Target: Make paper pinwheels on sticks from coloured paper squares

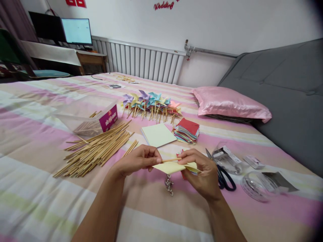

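Striped bedding in pink, cream and pale green is serving as the work surface; the bed (37, 188) is filling most of the head view. Nearest the camera, both forearms are reaching in. The left hand (137, 161) is closing its fingertips on one end of a thin wooden stick (171, 160), and the right hand (202, 173) is pinching a folded yellow paper (169, 167) against that stick, so both hands are clamped, neither open. The paper is sitting between the two hands, just above the bedding. Judgement: the step in hand looks like fixing the folded paper onto the stick; the next move would call for keeping the folds gathered at the centre while the stick is being held steady. Below the paper a small metallic cluster (169, 185) is lying; what it is cannot be told. Scissors (223, 176) and clear tape rolls (252, 186) are lying right of the right hand. Farther out, loose sticks (96, 151) are lying in a pile, with a yellow sheet stack (157, 134) and coloured paper squares (187, 131) beyond. Farthest, finished pinwheels (151, 102) are lying in a row near a pink pillow (229, 102).
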Available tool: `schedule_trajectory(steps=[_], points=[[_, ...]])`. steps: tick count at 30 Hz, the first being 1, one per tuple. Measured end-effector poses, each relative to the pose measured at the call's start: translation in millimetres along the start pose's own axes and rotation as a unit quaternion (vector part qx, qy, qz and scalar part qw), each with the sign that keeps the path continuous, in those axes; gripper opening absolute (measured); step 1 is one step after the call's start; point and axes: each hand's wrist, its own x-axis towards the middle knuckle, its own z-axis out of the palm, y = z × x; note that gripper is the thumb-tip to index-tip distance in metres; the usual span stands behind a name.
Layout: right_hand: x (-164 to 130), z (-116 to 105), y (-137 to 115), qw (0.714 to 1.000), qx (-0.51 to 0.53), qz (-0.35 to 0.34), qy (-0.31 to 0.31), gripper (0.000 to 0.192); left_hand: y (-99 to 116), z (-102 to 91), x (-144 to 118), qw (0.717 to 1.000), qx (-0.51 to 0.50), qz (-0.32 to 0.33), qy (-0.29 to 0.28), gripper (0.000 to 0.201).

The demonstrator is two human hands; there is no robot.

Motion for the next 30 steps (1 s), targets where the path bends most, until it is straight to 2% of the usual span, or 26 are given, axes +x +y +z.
schedule_trajectory(steps=[13,30], points=[[-2.0,3.5,1.7,1.000,0.001,-0.001,0.012,0.016,0.6,2.2,1.2,1.000,-0.015,-0.001,0.008,0.028],[-1.0,1.4,0.2,1.000,0.003,-0.010,-0.002,0.017,-1.6,2.2,2.4,1.000,-0.011,0.017,0.009,0.026]])
